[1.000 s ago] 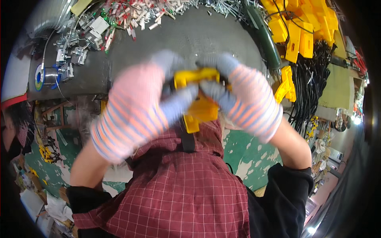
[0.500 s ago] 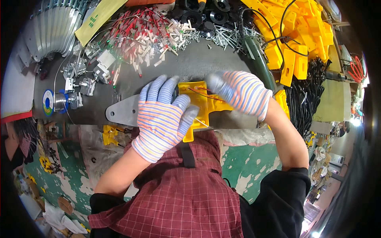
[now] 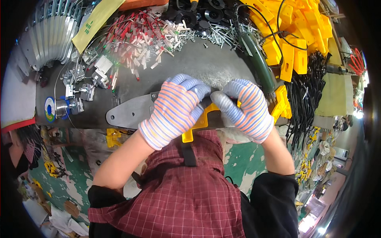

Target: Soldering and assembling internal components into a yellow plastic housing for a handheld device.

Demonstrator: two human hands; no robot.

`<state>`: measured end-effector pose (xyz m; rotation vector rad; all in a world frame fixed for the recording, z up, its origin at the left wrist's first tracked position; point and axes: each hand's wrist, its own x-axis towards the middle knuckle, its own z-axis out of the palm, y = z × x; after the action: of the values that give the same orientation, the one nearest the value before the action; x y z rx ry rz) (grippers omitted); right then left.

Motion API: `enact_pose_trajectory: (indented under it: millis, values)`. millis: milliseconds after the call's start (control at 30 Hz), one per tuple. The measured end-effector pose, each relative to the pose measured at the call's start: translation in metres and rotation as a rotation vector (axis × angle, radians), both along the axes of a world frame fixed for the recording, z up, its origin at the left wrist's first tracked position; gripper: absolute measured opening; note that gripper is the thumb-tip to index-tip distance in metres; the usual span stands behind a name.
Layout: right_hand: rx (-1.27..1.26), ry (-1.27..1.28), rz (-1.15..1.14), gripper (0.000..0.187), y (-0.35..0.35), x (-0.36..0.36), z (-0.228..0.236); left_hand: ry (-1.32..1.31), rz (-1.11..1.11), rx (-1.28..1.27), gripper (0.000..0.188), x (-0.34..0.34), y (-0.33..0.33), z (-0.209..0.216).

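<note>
My left hand [image 3: 174,108] and my right hand [image 3: 247,108] wear striped knit gloves with bluish-grey fingertips. Their fingers are bent and pinched close together above a yellow plastic housing [image 3: 203,119]. A small dark piece shows between the fingertips, too covered to name. Much of the housing lies hidden under both hands; its lower tab juts past the table's front edge. To the left, a grey metal plate [image 3: 129,113] with a rounded, holed end runs under my left hand.
Wired red and white parts [image 3: 139,39], screws [image 3: 220,36] and black discs lie at the back. Yellow housings [image 3: 303,27], a green corded power tool [image 3: 258,59] and black cables [image 3: 303,95] crowd the right. Metal switch-like parts and a wire spool [image 3: 49,108] stand left.
My left hand has moved right and inward, over the housing. The right hand has turned, its fingertips now meeting the left's. A dark piece has come into view between them.
</note>
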<state>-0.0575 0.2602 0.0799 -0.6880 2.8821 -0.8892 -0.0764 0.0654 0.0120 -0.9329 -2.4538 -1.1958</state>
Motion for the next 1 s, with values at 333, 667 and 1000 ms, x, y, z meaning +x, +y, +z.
enact_pose_trajectory:
  millis: [333,667,1000]
  values:
    - [-1.092,-0.091,-0.645,0.016,0.028,0.018,0.003,-0.096,-0.016,-0.017,0.017,-0.007,0.006,-0.005]
    - [0.295,-0.210,-0.103,0.030,0.076,0.076,0.037,-0.092,0.012,0.022,0.016,-0.007,0.006,-0.007]
    - [-0.037,0.275,-0.068,0.018,0.014,-0.013,-0.012,-0.094,-0.001,0.061,0.017,-0.008,0.009,-0.001]
